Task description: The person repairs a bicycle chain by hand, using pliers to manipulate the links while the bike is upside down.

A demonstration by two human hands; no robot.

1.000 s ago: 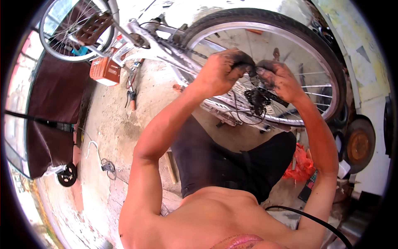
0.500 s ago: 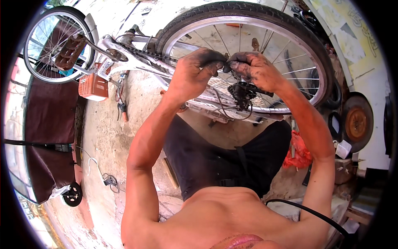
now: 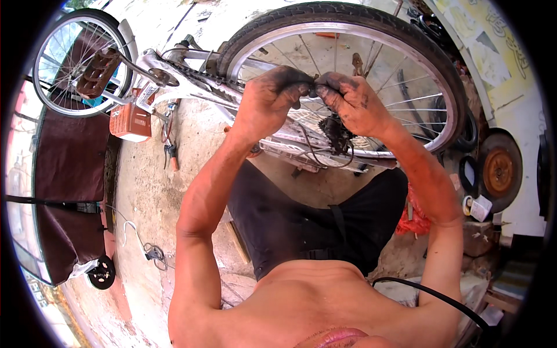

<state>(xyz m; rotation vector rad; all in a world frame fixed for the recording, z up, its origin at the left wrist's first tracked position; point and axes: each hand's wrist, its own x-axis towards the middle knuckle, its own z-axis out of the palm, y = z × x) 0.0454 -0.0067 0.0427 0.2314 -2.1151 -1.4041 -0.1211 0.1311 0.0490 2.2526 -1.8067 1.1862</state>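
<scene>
A silver bicycle lies across the floor. My left hand, fingers blackened with grime, pinches at a small dark part at the rear hub axle, too hidden to name. My right hand, also grimy, meets it there with thumb and fingers closed, fingertips nearly touching the left ones. Just below them are the sprockets and derailleur, with a cable looping down. The spoked rear wheel with black tyre surrounds both hands. My dark-trousered legs are spread below the bicycle.
An orange crate and a detached handlebar lie left on the concrete floor. A maroon-covered frame and a cord are further left. Loose wheels and a red plastic bag are at right.
The bicycle and surroundings have shifted leftward in the picture. My hands stay together at the hub; my right hand's wrist and fingers have tilted slightly.
</scene>
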